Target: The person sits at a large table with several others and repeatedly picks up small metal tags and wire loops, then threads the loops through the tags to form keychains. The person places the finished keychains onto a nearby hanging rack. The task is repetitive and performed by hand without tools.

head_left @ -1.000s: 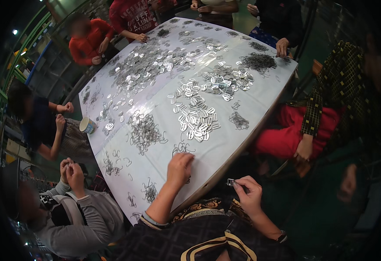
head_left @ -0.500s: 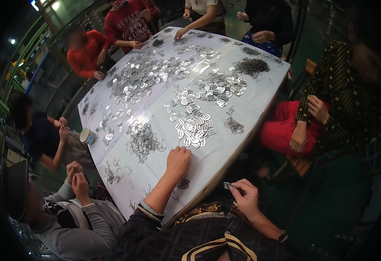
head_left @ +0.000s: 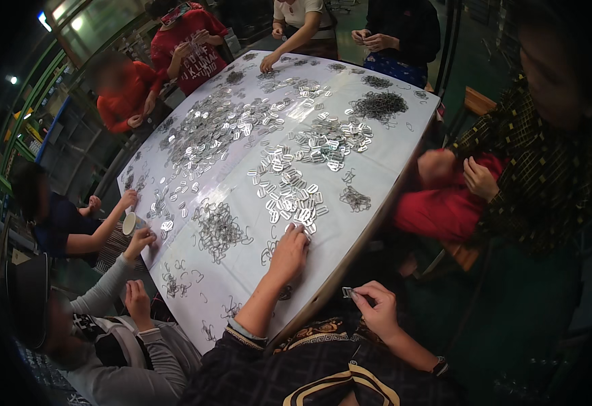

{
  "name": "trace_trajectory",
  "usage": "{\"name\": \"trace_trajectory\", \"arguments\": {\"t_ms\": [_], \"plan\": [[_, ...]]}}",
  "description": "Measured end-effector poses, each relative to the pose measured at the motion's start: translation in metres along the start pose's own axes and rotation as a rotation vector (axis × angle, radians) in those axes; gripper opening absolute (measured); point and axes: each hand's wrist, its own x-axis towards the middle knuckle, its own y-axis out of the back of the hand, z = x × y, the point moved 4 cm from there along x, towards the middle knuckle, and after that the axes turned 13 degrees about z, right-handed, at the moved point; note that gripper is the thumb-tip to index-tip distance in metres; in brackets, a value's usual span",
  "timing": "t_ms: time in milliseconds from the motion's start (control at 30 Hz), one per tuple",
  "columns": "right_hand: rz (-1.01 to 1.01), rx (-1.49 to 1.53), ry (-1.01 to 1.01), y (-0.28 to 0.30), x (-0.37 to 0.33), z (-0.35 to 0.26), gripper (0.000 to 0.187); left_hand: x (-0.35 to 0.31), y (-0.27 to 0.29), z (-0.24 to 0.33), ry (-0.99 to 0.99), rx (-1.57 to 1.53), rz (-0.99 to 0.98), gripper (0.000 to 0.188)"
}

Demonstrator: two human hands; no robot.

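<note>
My left hand [head_left: 289,253] reaches over the table, its fingers bent together at the near edge of a pile of flat silver metal buckles [head_left: 294,200]. Its fingertips touch the buckles there, but whether one is pinched between them is hidden. Off the table's near right edge, my right hand [head_left: 378,308] pinches a small metal buckle [head_left: 347,292] between thumb and fingers. To the left of my left hand lies a heap of thin wire hooks [head_left: 217,231]. Another small cluster of hooks [head_left: 355,199] sits right of the buckle pile.
The white-covered table [head_left: 350,233] carries more buckles [head_left: 208,132] and a dark heap of hooks [head_left: 380,105] toward the far side. A paper cup [head_left: 129,223] stands at the left edge. Several people sit or stand around the table, one close on my left and one on my right.
My left hand has moved right and slightly forward to the buckles. My right hand still holds its buckle. The person on my left has stretched an arm toward the cup; the far-left person reaches onto the table.
</note>
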Motion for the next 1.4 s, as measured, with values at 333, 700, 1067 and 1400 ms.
{"name": "trace_trajectory", "arguments": {"t_ms": [333,700,1067,1400], "plan": [[0.031,0.011,-0.006,0.001,0.003,0.0,0.008,-0.023,0.031,0.043,0.15,-0.299,0.028,0.012],[0.019,-0.003,0.051,-0.003,-0.002,-0.003,0.011,-0.062,0.033,0.098,0.484,-1.295,-0.148,0.007],[-0.049,0.015,0.1,-0.007,-0.005,-0.003,0.01,-0.069,0.033,0.104,0.605,-1.353,-0.107,0.009],[-0.039,-0.087,0.104,-0.032,0.03,0.04,0.009,-0.08,0.038,0.112,0.37,-1.227,-0.078,0.01]]}}
